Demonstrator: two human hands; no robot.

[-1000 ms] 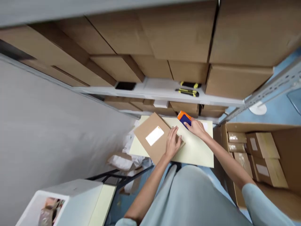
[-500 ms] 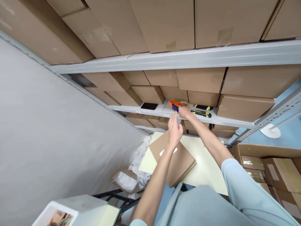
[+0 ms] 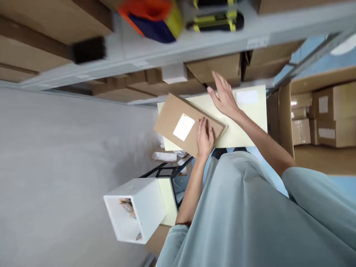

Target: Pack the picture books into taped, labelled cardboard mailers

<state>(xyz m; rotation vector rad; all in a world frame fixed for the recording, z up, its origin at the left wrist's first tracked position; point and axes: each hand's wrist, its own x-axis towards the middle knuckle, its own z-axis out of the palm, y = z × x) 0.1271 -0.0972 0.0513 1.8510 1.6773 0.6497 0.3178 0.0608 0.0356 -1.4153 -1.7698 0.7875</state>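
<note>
A flat brown cardboard box (image 3: 169, 116) with a white label (image 3: 184, 127) lies at an angle on the pale yellow tabletop (image 3: 239, 131). My left hand (image 3: 204, 139) rests on top of the box, right of the label, fingers loosely extended. Farther right, my right hand (image 3: 224, 97) hovers over the tabletop with its fingers apart and nothing in them. On the shelf above sits an orange and blue tape dispenser (image 3: 152, 20) with yellow tape, blurred by motion. Beside it lie a black and yellow utility knife (image 3: 217, 22) and part of a second one.
A black phone-like slab (image 3: 88, 49) lies on the grey shelf (image 3: 119, 50). Brown boxes fill the shelf below. At right stands a large open carton (image 3: 286, 115) holding smaller boxes. A white bin (image 3: 148, 207) stands lower left, beside the grey wall (image 3: 69, 167).
The view has tilted down. My right hand has let go of the tape dispenser on the shelf and come back over the table. My left hand has lowered onto the box.
</note>
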